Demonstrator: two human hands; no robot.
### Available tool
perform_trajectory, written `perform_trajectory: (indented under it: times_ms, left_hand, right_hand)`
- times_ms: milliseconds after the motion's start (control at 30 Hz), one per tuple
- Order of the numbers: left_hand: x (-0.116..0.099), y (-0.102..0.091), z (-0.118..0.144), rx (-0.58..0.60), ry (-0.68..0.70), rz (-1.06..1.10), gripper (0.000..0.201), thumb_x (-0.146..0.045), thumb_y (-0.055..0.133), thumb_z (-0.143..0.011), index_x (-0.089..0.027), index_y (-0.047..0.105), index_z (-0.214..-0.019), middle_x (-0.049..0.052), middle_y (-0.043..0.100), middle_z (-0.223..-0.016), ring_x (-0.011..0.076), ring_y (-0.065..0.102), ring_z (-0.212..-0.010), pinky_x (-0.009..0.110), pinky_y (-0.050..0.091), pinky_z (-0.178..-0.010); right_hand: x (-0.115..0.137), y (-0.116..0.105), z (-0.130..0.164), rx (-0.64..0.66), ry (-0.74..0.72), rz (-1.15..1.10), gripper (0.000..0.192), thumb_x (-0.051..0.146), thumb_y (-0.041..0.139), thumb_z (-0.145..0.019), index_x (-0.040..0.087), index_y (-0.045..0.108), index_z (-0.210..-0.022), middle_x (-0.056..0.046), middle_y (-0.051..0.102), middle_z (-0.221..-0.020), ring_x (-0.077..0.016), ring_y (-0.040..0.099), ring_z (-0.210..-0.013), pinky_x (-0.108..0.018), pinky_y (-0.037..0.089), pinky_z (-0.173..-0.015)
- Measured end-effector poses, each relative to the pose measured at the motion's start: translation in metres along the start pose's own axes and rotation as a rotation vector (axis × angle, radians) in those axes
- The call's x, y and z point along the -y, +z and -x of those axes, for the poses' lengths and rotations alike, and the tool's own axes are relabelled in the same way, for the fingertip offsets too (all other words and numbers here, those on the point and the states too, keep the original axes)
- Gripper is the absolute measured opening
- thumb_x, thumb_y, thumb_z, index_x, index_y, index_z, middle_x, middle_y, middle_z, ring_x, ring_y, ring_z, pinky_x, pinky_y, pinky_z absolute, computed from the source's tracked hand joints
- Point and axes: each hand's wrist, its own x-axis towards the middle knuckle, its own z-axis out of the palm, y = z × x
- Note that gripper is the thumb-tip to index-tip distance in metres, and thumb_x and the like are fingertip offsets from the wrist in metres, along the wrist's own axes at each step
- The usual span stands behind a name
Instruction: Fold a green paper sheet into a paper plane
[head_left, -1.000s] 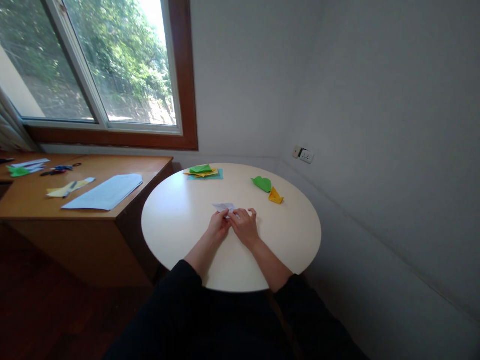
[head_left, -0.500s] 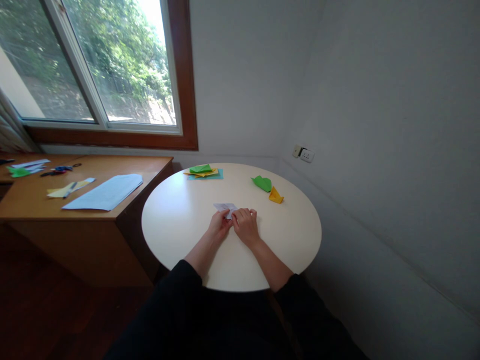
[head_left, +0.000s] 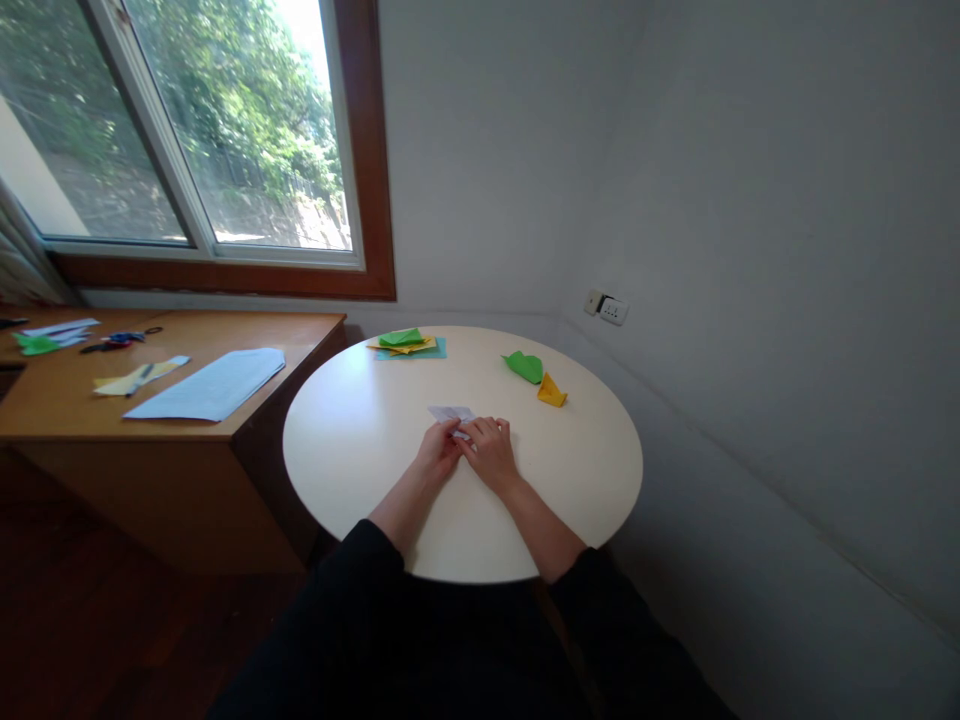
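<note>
A small folded white paper [head_left: 448, 412] is between my hands, near the middle of the round white table [head_left: 352, 460]. My left hand [head_left: 439, 449] pinches its near edge, fingers closed. My right hand [head_left: 489, 450] grips the same paper from the right, with its fingers bent over it and the fingertips meeting those of the left hand. Much of the paper's near part is hidden behind my fingers. Beyond my right hand lie a folded green paper piece [head_left: 523, 367] and a yellow paper boat [head_left: 552, 391].
Folded green and yellow papers [head_left: 403, 341] lie on a blue sheet [head_left: 441, 350] at the table's far left. A wooden desk [head_left: 315, 335] to the left bears a stack of white paper [head_left: 210, 385], a pen [head_left: 140, 380] and scissors [head_left: 124, 340]. A wall with a socket [head_left: 614, 311] stands at right.
My right hand's fingers have shifted slightly left, closer to my left hand, and cover more of the white paper. The other things lie where they were.
</note>
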Motion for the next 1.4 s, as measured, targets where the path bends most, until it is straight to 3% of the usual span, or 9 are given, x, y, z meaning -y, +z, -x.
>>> perform_trajectory:
  times_ms: [367, 800, 1100, 1233, 1400]
  left_hand:
    - [0.002, 0.001, 0.001, -0.017, 0.02, -0.095, 0.013, -0.009, 0.061, -0.064, -0.013, 0.054, -0.074, -0.002, 0.058, -0.061, 0.0076, 0.052, -0.051, 0.019, 0.042, -0.051]
    - [0.002, 0.007, 0.01, 0.02, 0.055, -0.226, 0.015, -0.016, 0.066, -0.06, -0.013, 0.057, -0.072, 0.002, 0.06, -0.065, 0.0106, 0.056, -0.057, 0.024, 0.046, -0.056]
    - [-0.001, 0.011, 0.013, 0.123, 0.06, -0.334, 0.015, -0.008, 0.064, -0.055, -0.01, 0.063, -0.07, 0.006, 0.065, -0.066, 0.0141, 0.061, -0.063, 0.025, 0.047, -0.062]
    - [0.0, 0.008, 0.013, 0.163, 0.069, -0.39, 0.024, -0.012, 0.072, -0.055, -0.009, 0.066, -0.078, 0.01, 0.068, -0.073, 0.0163, 0.062, -0.068, 0.026, 0.046, -0.066]
    - [0.004, 0.005, 0.008, 0.167, 0.109, -0.422, 0.026, -0.019, 0.077, -0.055, -0.009, 0.067, -0.077, 0.01, 0.068, -0.072, 0.0158, 0.062, -0.067, 0.025, 0.046, -0.065]
  right_hand:
    - [-0.001, 0.001, -0.001, -0.05, 0.007, -0.011, 0.015, 0.021, 0.047, -0.089, 0.019, 0.061, -0.083, -0.003, 0.064, -0.081, -0.0175, 0.051, -0.08, -0.033, 0.026, -0.077]
    - [-0.004, 0.001, -0.001, -0.043, 0.146, -0.087, 0.015, 0.019, 0.048, -0.087, 0.018, 0.06, -0.079, -0.004, 0.065, -0.076, -0.0183, 0.054, -0.076, -0.031, 0.032, -0.071]
    - [-0.014, 0.005, -0.003, -0.028, 0.33, -0.466, 0.01, 0.021, 0.051, -0.077, 0.02, 0.058, -0.07, -0.001, 0.06, -0.065, -0.0158, 0.053, -0.063, -0.026, 0.041, -0.061]
    - [-0.018, 0.008, -0.003, -0.028, 0.484, -0.754, 0.012, 0.028, 0.054, -0.072, 0.02, 0.056, -0.065, 0.002, 0.056, -0.056, -0.013, 0.049, -0.052, -0.024, 0.039, -0.052]
    - [-0.023, 0.012, -0.004, -0.049, 0.547, -0.865, 0.015, 0.032, 0.058, -0.067, 0.019, 0.054, -0.06, 0.002, 0.055, -0.054, -0.0123, 0.048, -0.052, -0.023, 0.039, -0.051]
